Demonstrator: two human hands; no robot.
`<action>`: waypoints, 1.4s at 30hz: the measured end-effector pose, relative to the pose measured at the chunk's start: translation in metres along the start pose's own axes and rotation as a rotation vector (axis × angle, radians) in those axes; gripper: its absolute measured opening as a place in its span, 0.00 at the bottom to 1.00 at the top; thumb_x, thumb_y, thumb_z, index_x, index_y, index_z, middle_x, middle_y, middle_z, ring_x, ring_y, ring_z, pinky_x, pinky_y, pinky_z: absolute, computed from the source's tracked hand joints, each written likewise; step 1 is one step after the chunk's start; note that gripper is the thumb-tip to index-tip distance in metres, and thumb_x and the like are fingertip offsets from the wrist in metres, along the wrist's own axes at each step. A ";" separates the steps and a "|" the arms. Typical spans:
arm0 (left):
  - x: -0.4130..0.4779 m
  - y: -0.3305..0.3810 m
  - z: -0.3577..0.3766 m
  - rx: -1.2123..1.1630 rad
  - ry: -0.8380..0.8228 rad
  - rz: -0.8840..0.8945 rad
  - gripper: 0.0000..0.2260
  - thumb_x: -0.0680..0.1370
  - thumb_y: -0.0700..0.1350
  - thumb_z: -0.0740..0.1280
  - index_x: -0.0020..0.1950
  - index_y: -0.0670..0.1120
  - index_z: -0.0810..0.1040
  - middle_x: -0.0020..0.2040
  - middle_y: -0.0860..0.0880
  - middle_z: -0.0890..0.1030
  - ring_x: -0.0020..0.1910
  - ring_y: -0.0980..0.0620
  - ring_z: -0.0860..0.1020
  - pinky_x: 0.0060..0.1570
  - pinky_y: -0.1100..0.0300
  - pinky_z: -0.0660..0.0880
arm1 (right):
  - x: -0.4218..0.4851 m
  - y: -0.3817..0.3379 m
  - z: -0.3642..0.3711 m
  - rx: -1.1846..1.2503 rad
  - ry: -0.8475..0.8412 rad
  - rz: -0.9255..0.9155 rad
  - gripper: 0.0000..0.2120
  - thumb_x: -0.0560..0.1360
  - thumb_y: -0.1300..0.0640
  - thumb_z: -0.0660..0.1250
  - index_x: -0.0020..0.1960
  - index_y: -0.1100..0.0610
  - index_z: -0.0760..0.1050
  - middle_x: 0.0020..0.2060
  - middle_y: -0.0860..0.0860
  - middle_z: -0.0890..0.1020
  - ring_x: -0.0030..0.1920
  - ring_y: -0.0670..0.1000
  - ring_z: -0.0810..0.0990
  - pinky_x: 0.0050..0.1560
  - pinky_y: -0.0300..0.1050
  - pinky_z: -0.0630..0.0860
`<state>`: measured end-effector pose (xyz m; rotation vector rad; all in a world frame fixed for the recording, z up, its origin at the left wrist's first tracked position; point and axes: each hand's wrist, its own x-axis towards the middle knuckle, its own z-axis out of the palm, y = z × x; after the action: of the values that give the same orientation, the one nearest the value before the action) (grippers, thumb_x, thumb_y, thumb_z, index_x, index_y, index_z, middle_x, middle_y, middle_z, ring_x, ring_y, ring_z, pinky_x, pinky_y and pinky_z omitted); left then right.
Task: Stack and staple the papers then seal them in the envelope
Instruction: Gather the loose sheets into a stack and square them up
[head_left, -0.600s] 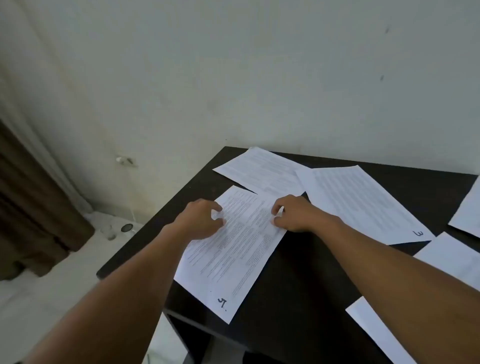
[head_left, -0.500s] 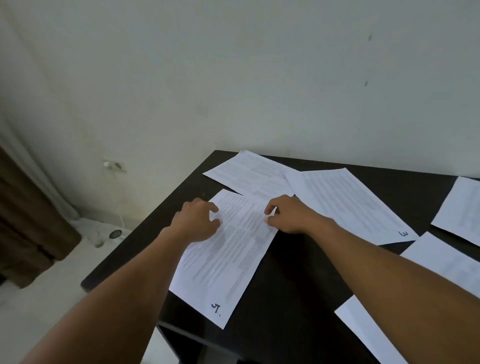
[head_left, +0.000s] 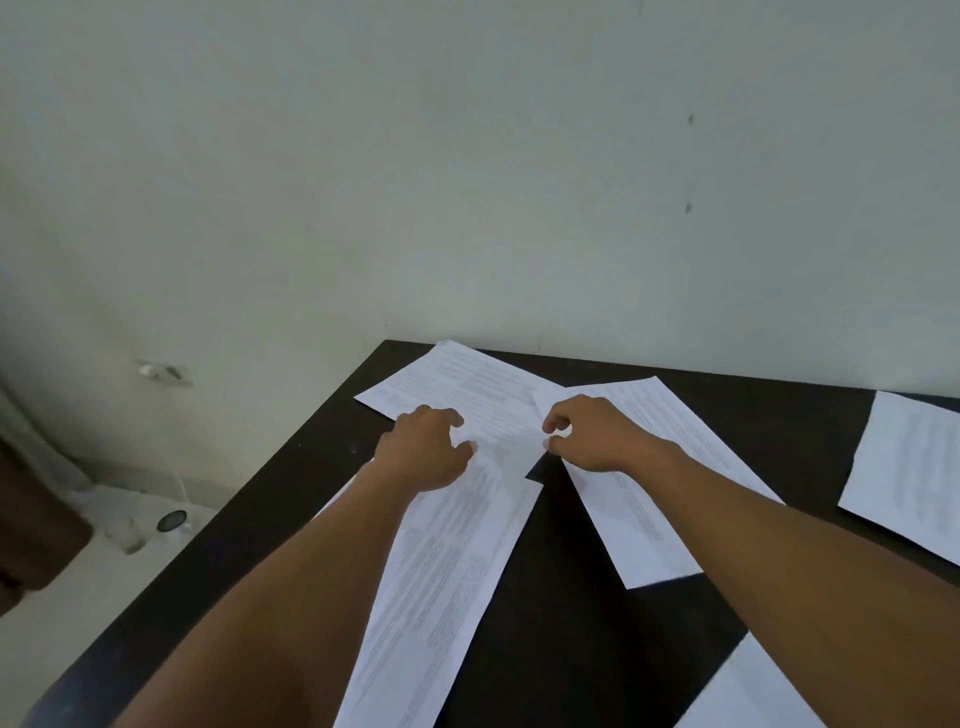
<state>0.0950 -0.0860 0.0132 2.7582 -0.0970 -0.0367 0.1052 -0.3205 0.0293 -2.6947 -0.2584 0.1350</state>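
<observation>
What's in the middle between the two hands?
In the head view, a printed white sheet fills the gap. The left hand and right hand both pinch its edges.

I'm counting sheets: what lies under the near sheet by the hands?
The near sheet overlaps the far sheet at its far end; elsewhere black table borders it. Anything more beneath is covered.
</observation>
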 end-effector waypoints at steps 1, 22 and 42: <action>0.005 0.000 0.001 0.018 0.002 -0.016 0.24 0.79 0.61 0.64 0.73 0.53 0.70 0.73 0.49 0.70 0.70 0.44 0.70 0.69 0.43 0.68 | 0.009 -0.002 0.001 -0.004 0.007 -0.004 0.14 0.76 0.51 0.67 0.61 0.51 0.77 0.62 0.49 0.77 0.60 0.51 0.76 0.61 0.46 0.73; 0.041 -0.036 0.016 -0.067 0.214 -0.223 0.29 0.77 0.60 0.69 0.74 0.50 0.69 0.73 0.47 0.69 0.72 0.44 0.66 0.68 0.49 0.67 | 0.083 -0.022 0.041 -0.269 -0.117 -0.085 0.23 0.81 0.43 0.56 0.76 0.38 0.60 0.78 0.43 0.58 0.77 0.52 0.54 0.71 0.64 0.51; 0.054 -0.015 0.009 -0.597 0.393 -0.223 0.17 0.77 0.35 0.71 0.64 0.47 0.79 0.67 0.47 0.75 0.66 0.48 0.76 0.62 0.59 0.75 | 0.082 -0.023 0.060 -0.171 0.078 -0.117 0.23 0.79 0.42 0.59 0.72 0.45 0.68 0.72 0.48 0.69 0.71 0.52 0.65 0.68 0.58 0.59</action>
<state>0.1493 -0.0790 -0.0019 2.1203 0.2815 0.3566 0.1739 -0.2591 -0.0193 -2.8371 -0.4200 -0.0282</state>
